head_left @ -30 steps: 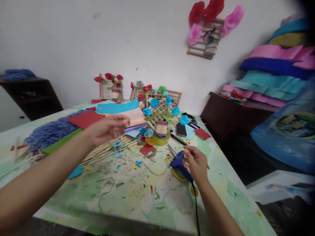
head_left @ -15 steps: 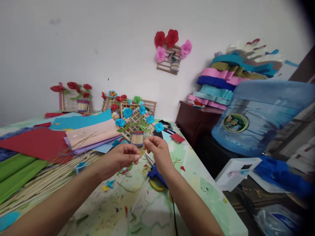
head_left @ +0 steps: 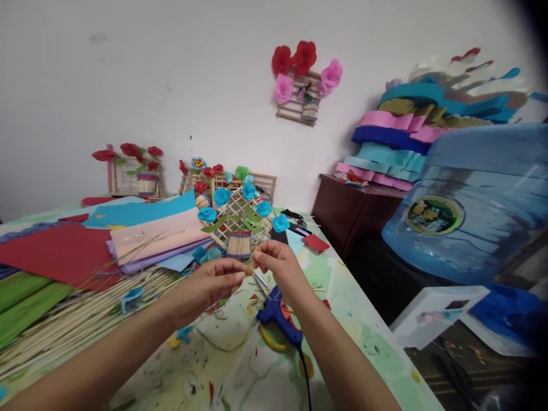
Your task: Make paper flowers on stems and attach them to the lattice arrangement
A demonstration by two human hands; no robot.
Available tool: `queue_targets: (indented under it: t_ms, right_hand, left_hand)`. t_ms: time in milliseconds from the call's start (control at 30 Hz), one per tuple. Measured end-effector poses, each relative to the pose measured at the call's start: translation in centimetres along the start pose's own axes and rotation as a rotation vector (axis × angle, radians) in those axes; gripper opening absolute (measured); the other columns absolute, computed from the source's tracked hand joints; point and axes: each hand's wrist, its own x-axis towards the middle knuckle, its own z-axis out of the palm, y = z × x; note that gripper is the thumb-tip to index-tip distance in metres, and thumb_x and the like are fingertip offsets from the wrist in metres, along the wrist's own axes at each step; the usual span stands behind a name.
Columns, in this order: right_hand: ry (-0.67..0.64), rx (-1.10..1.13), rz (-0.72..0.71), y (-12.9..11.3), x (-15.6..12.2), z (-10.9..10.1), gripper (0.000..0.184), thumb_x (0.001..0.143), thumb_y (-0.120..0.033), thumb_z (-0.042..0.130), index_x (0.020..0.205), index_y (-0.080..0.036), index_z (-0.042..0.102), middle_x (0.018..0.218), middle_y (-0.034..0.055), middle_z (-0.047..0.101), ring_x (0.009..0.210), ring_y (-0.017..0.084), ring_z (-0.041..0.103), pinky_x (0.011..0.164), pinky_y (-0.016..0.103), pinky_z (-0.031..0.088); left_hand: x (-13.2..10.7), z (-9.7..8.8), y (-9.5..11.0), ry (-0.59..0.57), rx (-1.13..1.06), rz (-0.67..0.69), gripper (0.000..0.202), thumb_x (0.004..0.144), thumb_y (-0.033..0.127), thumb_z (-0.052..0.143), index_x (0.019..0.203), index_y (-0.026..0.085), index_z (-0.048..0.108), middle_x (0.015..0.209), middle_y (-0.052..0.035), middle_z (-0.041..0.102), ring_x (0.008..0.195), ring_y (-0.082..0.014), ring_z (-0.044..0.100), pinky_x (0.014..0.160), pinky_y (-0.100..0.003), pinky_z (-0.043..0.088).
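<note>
My left hand (head_left: 220, 281) is closed in a pinch above the table, its fingertips almost meeting those of my right hand (head_left: 280, 267), which pinches too. Whatever lies between the fingers is too small to make out. Just below my right hand rest a blue glue gun (head_left: 278, 317) with a black cord and a pair of scissors (head_left: 261, 282) with its blades pointing away. A yellow ring (head_left: 274, 341) shows under the glue gun. Behind my hands stands a bamboo lattice (head_left: 235, 212) with blue paper flowers (head_left: 221, 197), green leaves and a small stick basket (head_left: 238, 245).
Thin sticks (head_left: 98, 311) and coloured sheets, one of them red (head_left: 60, 254), cover the table's left side. Paper scraps dot the tabletop (head_left: 240, 371). A big water bottle (head_left: 466, 211) stands on the right. A lattice with red and pink flowers (head_left: 305, 57) hangs on the wall.
The view has shifted slightly, so the bottle and cabinet sit farther right. My hands stay close together, still pinching; more of the glue gun shows beneath my right hand.
</note>
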Motion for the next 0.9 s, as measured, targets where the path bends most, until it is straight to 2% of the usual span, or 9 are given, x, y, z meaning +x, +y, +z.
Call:
queue_targets:
  t_ms: [200,367,600,900]
  right_hand:
    - [-0.019,0.055,0.067,1.1,0.4,0.4,0.014,0.063,-0.029,0.062,0.060,-0.018,0.054,0.053,-0.0019,0.059,0.050,0.009,0.041,0.053,0.024,0.031]
    - [-0.008,0.038,0.088,2.1,0.6,0.4,0.018,0.065,-0.033,0.062,0.058,-0.019,0.054,0.052,-0.0023,0.056,0.047,0.008,0.037,0.049,0.024,0.028]
    - [0.100,-0.064,-0.007,2.5,0.8,-0.3,0.020,0.071,-0.034,0.060,0.059,-0.018,0.057,0.053,-0.0023,0.056,0.050,0.009,0.037,0.052,0.024,0.028]
    - [0.176,-0.040,-0.010,2.3,1.1,-1.4,0.019,0.070,-0.035,0.061,0.062,-0.018,0.061,0.056,-0.0013,0.059,0.049,0.010,0.038,0.052,0.025,0.029]
  left_hand:
    - [0.9,0.1,-0.8,0.049,-0.068,-0.020,0.025,0.065,0.035,0.080,0.077,0.016,0.069,0.057,0.0044,0.047,0.049,-0.0039,0.038,0.047,-0.015,0.030]
    - [1.2,0.1,-1.2,0.042,-0.085,-0.009,0.021,0.066,0.031,0.078,0.072,0.014,0.067,0.052,0.0046,0.045,0.046,-0.0036,0.034,0.043,-0.015,0.026]
    - [1.3,0.4,-1.5,-0.009,-0.105,-0.030,0.017,0.072,0.027,0.073,0.065,0.015,0.062,0.049,0.0051,0.045,0.043,-0.0041,0.037,0.041,-0.014,0.029]
    - [1.3,-0.1,-1.4,-0.012,-0.104,-0.056,0.013,0.072,0.025,0.072,0.074,0.014,0.065,0.054,0.0036,0.050,0.046,-0.0042,0.042,0.043,-0.014,0.032]
